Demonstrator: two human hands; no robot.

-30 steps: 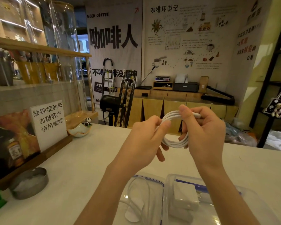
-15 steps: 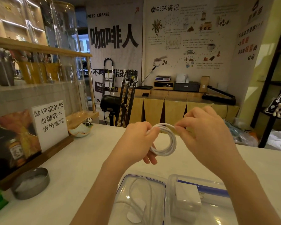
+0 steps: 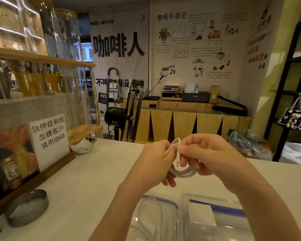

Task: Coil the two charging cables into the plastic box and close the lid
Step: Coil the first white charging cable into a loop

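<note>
Both hands hold a coiled white charging cable (image 3: pixel 182 173) above the counter. My left hand (image 3: pixel 155 164) grips the coil's left side. My right hand (image 3: pixel 207 157) pinches the cable's loose end against the coil, with the plug tip (image 3: pixel 177 162) pointing down between the hands. Below, at the frame's bottom, lies the clear plastic box (image 3: pixel 184 202) with a white charger block (image 3: pixel 202 216) inside. Left of it lies the clear lid (image 3: pixel 174 203) with a blue seal; a second white cable (image 3: pixel 156 216) shows through it.
A round metal tin (image 3: pixel 27 206) sits at the counter's left, beside a wooden stand with a white paper sign (image 3: pixel 49 138). A small ceramic dish with a panda figure (image 3: pixel 84 145) stands behind. The white counter (image 3: pixel 87 180) stretches ahead; a black fan (image 3: pixel 129 112) stands beyond it.
The hands have dropped lower and closer together. The round coil is now squeezed narrower, and my right hand has brought the plug end down across it.
</note>
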